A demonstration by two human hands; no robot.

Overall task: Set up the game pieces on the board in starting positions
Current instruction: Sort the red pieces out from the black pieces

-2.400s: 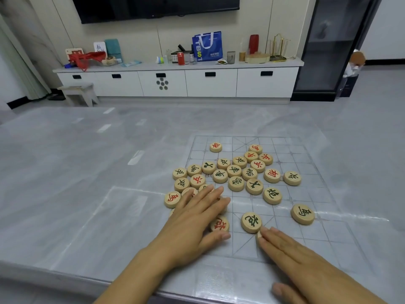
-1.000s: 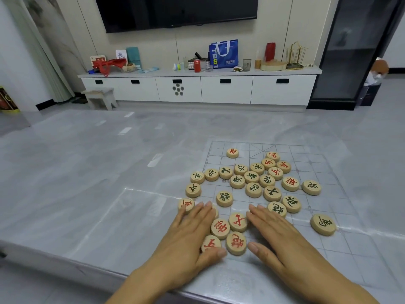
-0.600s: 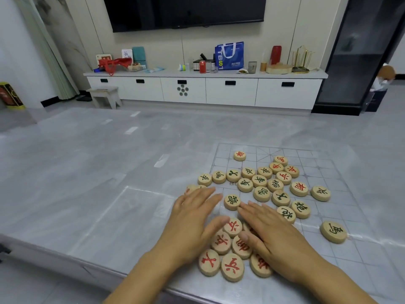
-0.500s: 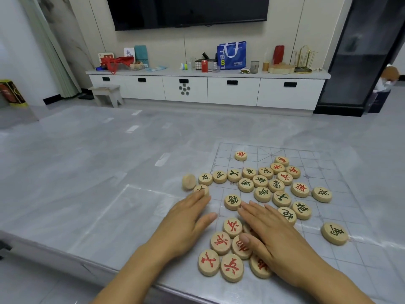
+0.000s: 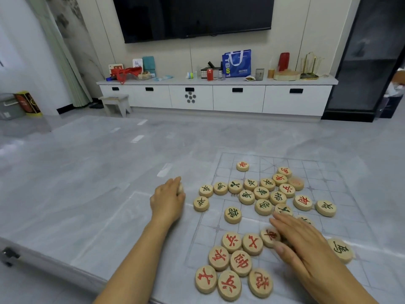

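Nothing placed yet: the round pale wooden discs with red carved characters [image 5: 241, 263] are bunched at the board's near edge, and the matching discs with dark green characters [image 5: 262, 191] are heaped mid-board. The thin translucent grid-printed board sheet [image 5: 341, 189] lies flat on the glossy grey marble-look surface [image 5: 87, 183]. Left hand [image 5: 167, 204] is off the board's left side, fingers curled round one stray disc [image 5: 180, 188]. Right hand [image 5: 303, 244] is flat, fingers straight, close together, resting on red discs. Discs are probably light, rigid and smooth, sliding easily; pinch by the rim.
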